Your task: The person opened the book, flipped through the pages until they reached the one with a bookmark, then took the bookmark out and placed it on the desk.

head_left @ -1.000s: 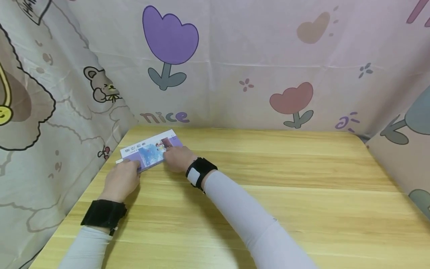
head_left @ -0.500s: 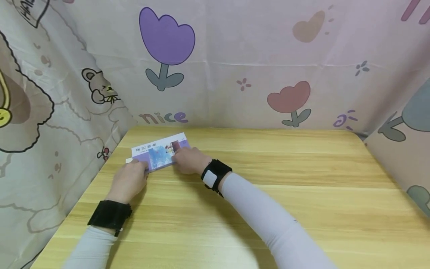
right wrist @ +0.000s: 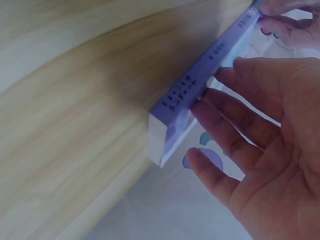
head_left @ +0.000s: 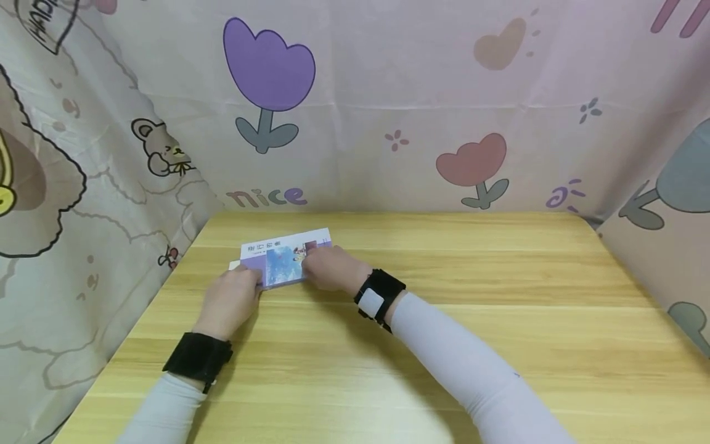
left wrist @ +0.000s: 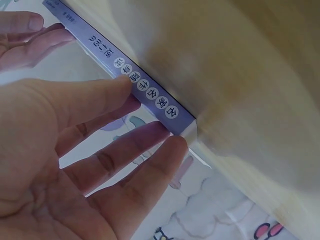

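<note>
A thin paperback book with a white and purple cover and a blue picture lies at the back left of the table. Its purple spine faces the person. My left hand grips the book's left end, thumb at the spine and fingers over the cover. At the right end my right hand holds the book, its fingers on the cover and its thumb near the spine. The little finger of that hand stands apart from the book in the right wrist view. Both hands hide parts of the cover.
The wooden table stretches to the right and toward the person. A printed curtain hangs along its back edge and both sides. Each wrist wears a black strap.
Both hands have moved to the right and slightly toward the person, carrying the book along. The book has turned so its long edge lies nearer parallel to the table's back edge.
</note>
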The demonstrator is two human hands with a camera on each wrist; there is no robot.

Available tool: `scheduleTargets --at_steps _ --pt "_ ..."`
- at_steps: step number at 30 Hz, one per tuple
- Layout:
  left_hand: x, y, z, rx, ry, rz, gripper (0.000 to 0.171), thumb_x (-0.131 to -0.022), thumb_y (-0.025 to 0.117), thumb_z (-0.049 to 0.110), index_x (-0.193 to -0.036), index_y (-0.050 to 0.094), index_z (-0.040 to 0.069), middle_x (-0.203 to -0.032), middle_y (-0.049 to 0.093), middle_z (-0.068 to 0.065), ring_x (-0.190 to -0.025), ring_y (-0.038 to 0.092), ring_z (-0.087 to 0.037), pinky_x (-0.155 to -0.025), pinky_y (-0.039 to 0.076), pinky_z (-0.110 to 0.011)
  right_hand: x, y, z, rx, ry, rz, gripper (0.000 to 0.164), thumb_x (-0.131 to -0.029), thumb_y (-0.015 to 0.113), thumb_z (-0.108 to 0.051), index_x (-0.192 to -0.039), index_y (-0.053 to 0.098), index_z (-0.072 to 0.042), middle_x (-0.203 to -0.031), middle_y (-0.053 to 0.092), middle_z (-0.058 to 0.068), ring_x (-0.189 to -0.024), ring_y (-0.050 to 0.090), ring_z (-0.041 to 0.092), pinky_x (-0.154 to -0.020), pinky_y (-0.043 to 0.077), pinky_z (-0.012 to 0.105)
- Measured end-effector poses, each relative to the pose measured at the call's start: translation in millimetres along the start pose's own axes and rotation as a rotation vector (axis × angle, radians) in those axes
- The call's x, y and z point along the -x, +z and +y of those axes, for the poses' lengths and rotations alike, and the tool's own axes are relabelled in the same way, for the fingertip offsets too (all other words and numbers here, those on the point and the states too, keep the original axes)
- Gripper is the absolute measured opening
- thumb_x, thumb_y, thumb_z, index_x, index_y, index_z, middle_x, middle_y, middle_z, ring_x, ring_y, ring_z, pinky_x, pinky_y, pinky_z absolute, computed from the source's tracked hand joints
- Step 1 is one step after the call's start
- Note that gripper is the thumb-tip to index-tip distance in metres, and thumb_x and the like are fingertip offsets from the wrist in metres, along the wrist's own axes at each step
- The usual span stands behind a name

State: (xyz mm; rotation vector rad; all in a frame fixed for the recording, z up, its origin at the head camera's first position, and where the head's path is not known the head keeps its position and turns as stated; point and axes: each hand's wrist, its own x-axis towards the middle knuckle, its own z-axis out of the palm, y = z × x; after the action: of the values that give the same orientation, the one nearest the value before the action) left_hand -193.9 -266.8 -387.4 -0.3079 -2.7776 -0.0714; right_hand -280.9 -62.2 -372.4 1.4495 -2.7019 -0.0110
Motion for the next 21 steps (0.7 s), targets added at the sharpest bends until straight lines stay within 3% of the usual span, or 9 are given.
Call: scheduleTargets --at_steps 5,13,21 --pt "0.0 3.6 12.1 -0.007 0.035 -0.015 0.006 -0.082 0.073 0.006 -0.082 0.069 0.001 -0.075 0.062 -0.013 -0.064 0.06 -0.029 -0.054 0.049 -0.044 17.9 -4.4 4.4 -0.028 -0.01 0.04 0.027 -0.098 0.053 -0.014 -0.071 0.058 -0.016 -0.066 0.049 -0.004 -0.063 0.042 0.01 -0.054 0.035 0.021" --pt "-0.3 5.4 33.9 0.017 0.085 -0.016 0.006 -0.08 0.075 0.007 -0.083 0.07 0.004 -0.075 0.06 -0.008 -0.063 0.057 -0.023 -0.054 0.05 -0.039 45.9 -11.6 5.9 -0.012 -0.017 0.086 0.038 -0.094 0.058 -0.012 -0.059 0.046 -0.018 -0.056 0.032 -0.007 -0.053 0.032 0.008 -0.051 0.029 0.02" --pt "-0.3 2.4 51.9 0.042 0.15 -0.013 0.009 -0.079 0.076 0.008 -0.081 0.068 0.006 -0.075 0.058 -0.006 -0.062 0.054 -0.019 -0.054 0.049 -0.035 67.5 -21.8 8.9 -0.146 0.054 0.0 0.036 -0.087 0.07 -0.018 -0.057 0.05 -0.017 -0.053 0.03 -0.007 -0.049 0.03 0.007 -0.047 0.025 0.02"
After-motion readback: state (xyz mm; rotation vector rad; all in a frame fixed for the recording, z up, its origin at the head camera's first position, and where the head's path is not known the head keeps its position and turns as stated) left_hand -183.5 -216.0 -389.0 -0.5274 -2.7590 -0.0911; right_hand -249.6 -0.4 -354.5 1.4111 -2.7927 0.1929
